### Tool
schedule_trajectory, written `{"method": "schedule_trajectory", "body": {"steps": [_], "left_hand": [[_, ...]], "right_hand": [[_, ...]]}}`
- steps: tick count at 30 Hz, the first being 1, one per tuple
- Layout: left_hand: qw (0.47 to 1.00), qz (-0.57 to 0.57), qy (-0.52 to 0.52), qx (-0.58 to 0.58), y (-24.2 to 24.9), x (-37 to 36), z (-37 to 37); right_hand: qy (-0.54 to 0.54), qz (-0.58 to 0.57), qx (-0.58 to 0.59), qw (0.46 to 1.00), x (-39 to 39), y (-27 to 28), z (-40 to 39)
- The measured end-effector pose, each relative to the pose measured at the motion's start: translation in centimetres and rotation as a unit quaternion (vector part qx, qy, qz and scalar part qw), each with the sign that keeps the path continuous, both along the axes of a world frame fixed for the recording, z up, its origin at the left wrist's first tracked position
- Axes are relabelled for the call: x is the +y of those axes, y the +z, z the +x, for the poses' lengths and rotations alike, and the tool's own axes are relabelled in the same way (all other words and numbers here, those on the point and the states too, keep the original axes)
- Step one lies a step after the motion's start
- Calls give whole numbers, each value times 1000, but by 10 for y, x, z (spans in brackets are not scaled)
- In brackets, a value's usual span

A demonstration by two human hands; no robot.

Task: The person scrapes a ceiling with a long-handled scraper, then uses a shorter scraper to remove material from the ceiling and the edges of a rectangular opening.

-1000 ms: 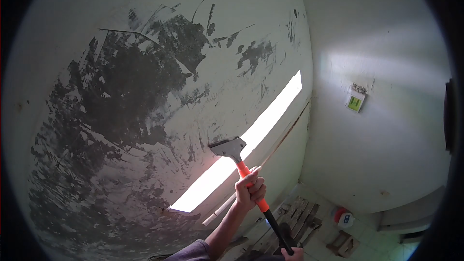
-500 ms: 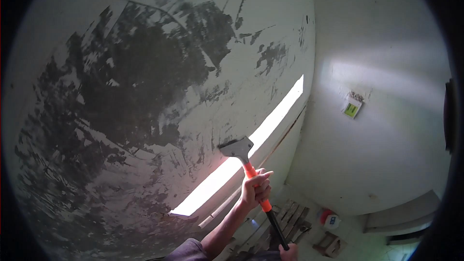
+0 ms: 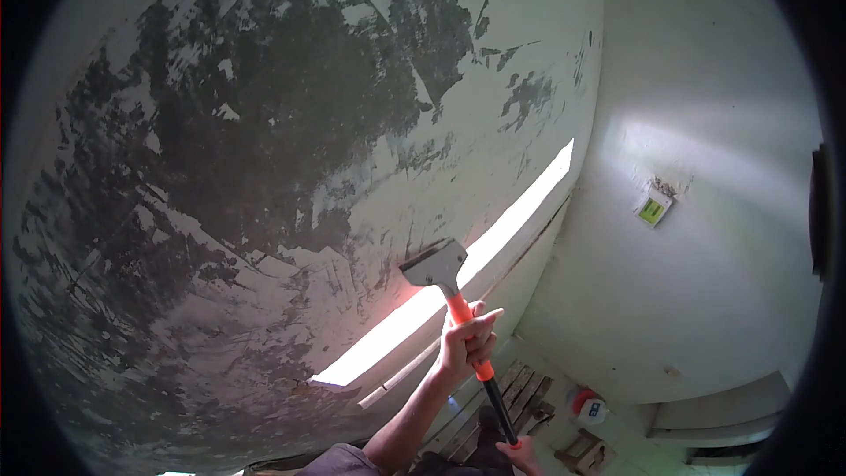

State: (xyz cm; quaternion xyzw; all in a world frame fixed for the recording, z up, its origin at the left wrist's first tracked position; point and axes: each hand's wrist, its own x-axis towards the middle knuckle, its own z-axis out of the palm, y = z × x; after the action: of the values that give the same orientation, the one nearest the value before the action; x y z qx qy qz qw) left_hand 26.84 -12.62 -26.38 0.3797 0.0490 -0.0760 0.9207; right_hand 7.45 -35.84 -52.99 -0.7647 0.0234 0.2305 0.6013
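Note:
A long scraper [image 3: 439,266] has a wide grey metal head and an orange and black handle. Its head is at the patchy wall [image 3: 291,106], beside a bright strip of light; whether the blade edge touches the wall is unclear. My left hand [image 3: 467,344] is closed around the orange part of the handle, just below the head. Lower down, my right hand [image 3: 520,453] grips the black end of the handle. Dark grey areas show on the wall among pale coating.
A white and green box [image 3: 653,208] is fixed to the pale side wall. Below are a slatted wooden pallet [image 3: 520,392], a red and white container [image 3: 589,407] and a small wooden piece [image 3: 582,451] on the floor. A ledge [image 3: 723,419] stands at lower right.
The view has shifted, so the wall patches sit higher and further right. The scraper head is turned slightly, and more of my right hand shows. Both hands keep their hold.

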Motion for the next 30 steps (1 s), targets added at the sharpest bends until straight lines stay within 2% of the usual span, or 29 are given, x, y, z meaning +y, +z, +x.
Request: {"method": "schedule_trajectory", "body": {"steps": [1, 5, 7, 9, 10, 12, 15, 16, 18, 20, 22, 26, 29, 30], "left_hand": [[1000, -3, 19, -1, -5, -2, -5], [998, 14, 48, 29, -11, -5, -25], [999, 6, 28, 25, -4, 1, -24], [999, -21, -21, 22, 9, 6, -12], [1000, -1, -11, 5, 25, 3, -5], [999, -21, -11, 23, 21, 6, -15], [999, -23, -28, 2, 8, 10, -18], [998, -33, -45, 5, 17, 5, -7], [997, -48, -56, -2, 25, 2, 0], [997, -60, -53, 3, 13, 5, -11], [996, -62, -62, 3, -6, 13, -23], [996, -47, -64, -47, 41, 7, 22], [997, -57, -50, 5, 13, 10, -13], [996, -40, -77, -6, -6, 13, -17]], "right_hand": [[0, -32, 2, 999, -9, 3, -5], [-30, -41, 13, 999, -19, 10, -34], [-40, -73, -12, 996, -12, 20, -44], [-51, -117, -36, 991, -3, 2, -47], [-71, -111, -33, 991, 11, 19, -43], [-108, -96, -52, 988, 27, 53, -46], [-81, -88, -15, 993, 11, 76, -55], [-67, -121, -30, 990, 7, 56, -57], [-94, -132, -22, 987, 13, 60, -48], [-126, -142, -21, 982, 6, 60, -42], [-85, -126, -31, 988, -1, 52, -56], [-130, -107, -26, 985, 27, 82, -29], [-100, -92, -58, 989, 23, 72, -30], [-75, -99, -32, 992, 12, 72, -38]]}}
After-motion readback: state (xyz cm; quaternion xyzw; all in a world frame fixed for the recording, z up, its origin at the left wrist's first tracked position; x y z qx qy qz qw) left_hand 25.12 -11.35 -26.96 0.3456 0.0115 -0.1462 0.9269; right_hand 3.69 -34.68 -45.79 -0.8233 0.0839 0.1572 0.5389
